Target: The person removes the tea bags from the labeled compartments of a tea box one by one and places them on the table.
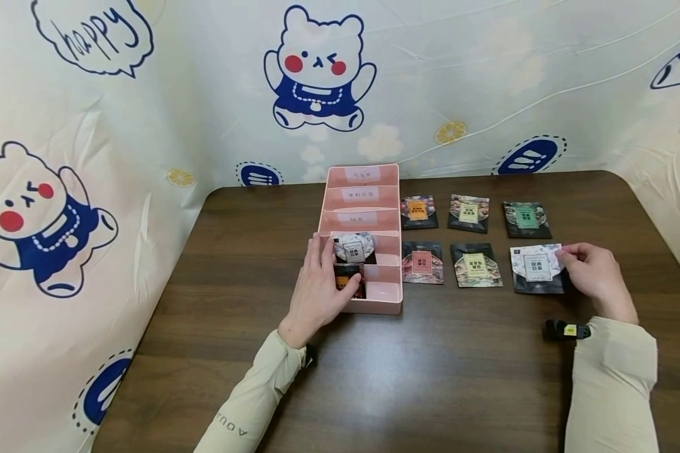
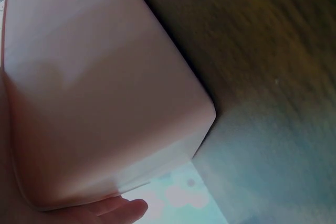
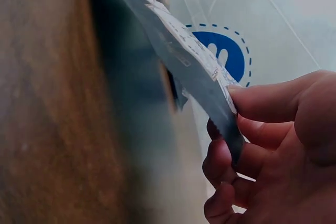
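Observation:
My left hand [image 1: 317, 289] rests along the left wall of a pink divided box [image 1: 374, 308], its fingers straight and its thumb over the front compartment. Under that thumb lies a dark sachet with an orange label [image 1: 344, 274]. One compartment back stands a white-and-black sachet [image 1: 354, 249]. In the left wrist view the box wall [image 2: 105, 87] fills much of the picture, with fingertips [image 2: 131, 211] past its edge. My right hand [image 1: 597, 277] pinches the right edge of another white-and-black sachet [image 1: 537, 270]; the right wrist view shows this sachet [image 3: 184, 56] tilted off the table.
Right of the box lie several other sachets in two rows, with orange [image 1: 418, 211], cream [image 1: 469, 213], green [image 1: 526, 219], red [image 1: 423, 262] and yellow [image 1: 476, 265] labels. Paper labels [image 1: 362, 173] mark the box's dividers. A printed curtain [image 1: 408, 75] hangs behind the wooden table [image 1: 430, 377].

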The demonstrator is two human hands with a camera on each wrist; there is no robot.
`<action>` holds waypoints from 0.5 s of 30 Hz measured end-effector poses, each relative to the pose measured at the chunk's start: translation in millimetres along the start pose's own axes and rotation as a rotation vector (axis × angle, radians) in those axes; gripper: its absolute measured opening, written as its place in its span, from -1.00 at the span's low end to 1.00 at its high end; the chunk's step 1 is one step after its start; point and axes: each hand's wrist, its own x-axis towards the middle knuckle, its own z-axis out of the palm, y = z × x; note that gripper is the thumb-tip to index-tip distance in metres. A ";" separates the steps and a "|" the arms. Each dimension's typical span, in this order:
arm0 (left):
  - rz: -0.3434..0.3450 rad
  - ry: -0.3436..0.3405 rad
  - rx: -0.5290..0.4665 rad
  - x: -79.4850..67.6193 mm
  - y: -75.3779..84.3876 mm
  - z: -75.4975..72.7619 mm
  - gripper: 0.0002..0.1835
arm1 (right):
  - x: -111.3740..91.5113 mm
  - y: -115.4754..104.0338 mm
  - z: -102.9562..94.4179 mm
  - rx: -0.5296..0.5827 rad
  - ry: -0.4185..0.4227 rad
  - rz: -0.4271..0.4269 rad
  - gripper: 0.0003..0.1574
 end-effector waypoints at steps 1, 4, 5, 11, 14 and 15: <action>0.000 0.002 -0.001 -0.1 0.1 0.1 -0.06 | 0.5 0.8 0.6 -0.001 0.002 0.001 -0.30; 0.004 0.017 -0.005 -0.3 0.7 0.2 -0.06 | 1.4 3.4 1.3 0.007 -0.009 0.008 -0.30; 0.006 0.022 -0.007 -0.4 0.7 0.4 -0.06 | 1.4 4.0 1.3 0.009 -0.013 0.010 -0.30; 0.009 0.033 0.001 -0.7 1.5 0.6 -0.06 | 2.3 7.2 1.7 0.018 -0.015 0.020 -0.30; 0.004 0.029 0.002 -0.9 1.7 0.6 -0.06 | 3.5 9.1 2.4 0.027 -0.009 0.028 -0.31; 0.004 0.029 0.002 -0.9 1.6 0.6 -0.06 | 3.9 9.7 2.5 0.032 -0.009 0.032 -0.30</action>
